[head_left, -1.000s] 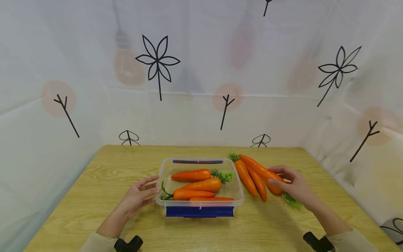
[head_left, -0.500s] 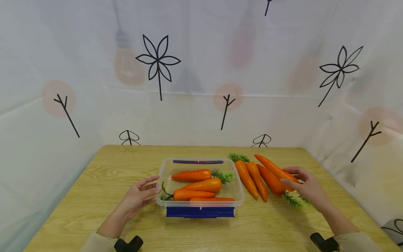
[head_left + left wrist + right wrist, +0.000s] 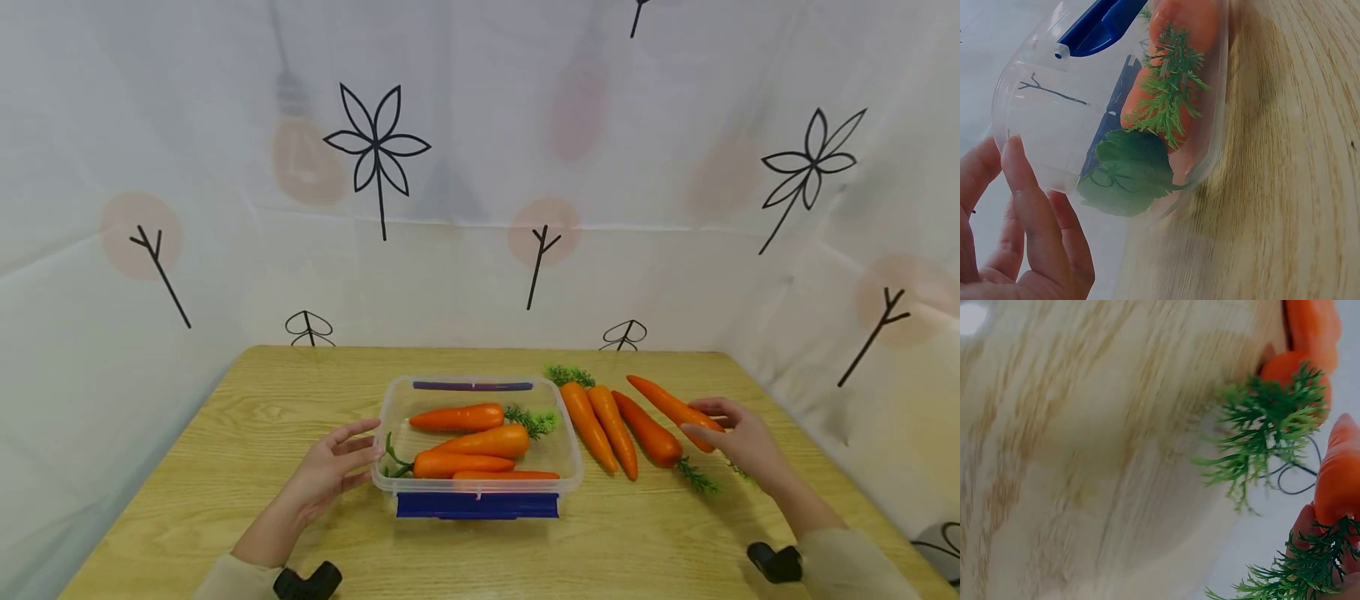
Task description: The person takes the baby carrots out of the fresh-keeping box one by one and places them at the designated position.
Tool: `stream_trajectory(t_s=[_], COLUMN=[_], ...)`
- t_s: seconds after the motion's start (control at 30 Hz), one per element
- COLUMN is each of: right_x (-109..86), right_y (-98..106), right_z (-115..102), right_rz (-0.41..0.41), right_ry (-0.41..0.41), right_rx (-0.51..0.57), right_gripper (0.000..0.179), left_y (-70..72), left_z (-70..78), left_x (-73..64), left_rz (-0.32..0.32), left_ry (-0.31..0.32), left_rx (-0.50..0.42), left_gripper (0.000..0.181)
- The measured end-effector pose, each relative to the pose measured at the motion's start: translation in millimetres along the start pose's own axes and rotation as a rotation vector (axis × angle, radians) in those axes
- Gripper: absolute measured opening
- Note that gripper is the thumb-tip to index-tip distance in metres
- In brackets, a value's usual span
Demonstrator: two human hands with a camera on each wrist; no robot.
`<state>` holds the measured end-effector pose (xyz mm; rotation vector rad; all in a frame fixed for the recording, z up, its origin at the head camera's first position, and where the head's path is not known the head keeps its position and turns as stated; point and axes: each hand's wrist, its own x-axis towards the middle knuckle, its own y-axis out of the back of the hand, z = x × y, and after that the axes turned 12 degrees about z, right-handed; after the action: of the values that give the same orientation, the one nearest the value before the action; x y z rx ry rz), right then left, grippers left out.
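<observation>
A clear plastic food container (image 3: 480, 485) with blue clips holds several orange carrots (image 3: 480, 440), some with green tops. At its left wall rests my left hand (image 3: 330, 467), fingers fairly straight and fingertips against the rim; in the left wrist view that hand (image 3: 1035, 237) touches the container's corner (image 3: 1016, 112). On the right, my right hand (image 3: 738, 437) pinches a carrot (image 3: 667, 404) near its leafy end, the tip pointing away to the left. The right wrist view shows this carrot (image 3: 1340, 478) over its green fronds (image 3: 1300, 565), most of the hand cut off by the frame edge.
Beside the container, three more carrots (image 3: 618, 429) lie fanned out on the wood-grain table (image 3: 600, 550), one with its leaves toward me. A white cloth (image 3: 480, 283) printed with plants hangs behind the table and along both sides.
My right hand has moved right with its carrot, away from the other carrots, and the carrot now sits lower. The carrots left behind are spread apart. The left hand and container stay put.
</observation>
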<state>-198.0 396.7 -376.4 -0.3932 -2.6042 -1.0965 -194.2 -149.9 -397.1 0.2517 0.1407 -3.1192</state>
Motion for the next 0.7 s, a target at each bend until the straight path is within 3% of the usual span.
stream_trajectory(t_s=[0.53, 0.7], right_x=[8.7, 9.5], right_y=[-16.5, -19.1], right_z=[19.5, 18.5], right_rz=[-0.064, -0.109], right_ry=[-0.004, 0.007], right_rx=[-0.025, 0.023], right_gripper=[0.048, 0.044], left_y=[1.6, 1.0], left_z=[0.8, 0.6], left_x=[-0.3, 0.0], left_rz=[-0.028, -0.019], left_ry=[-0.009, -0.013], left_rx=[-0.008, -0.001], left_gripper=[0.057, 0.058])
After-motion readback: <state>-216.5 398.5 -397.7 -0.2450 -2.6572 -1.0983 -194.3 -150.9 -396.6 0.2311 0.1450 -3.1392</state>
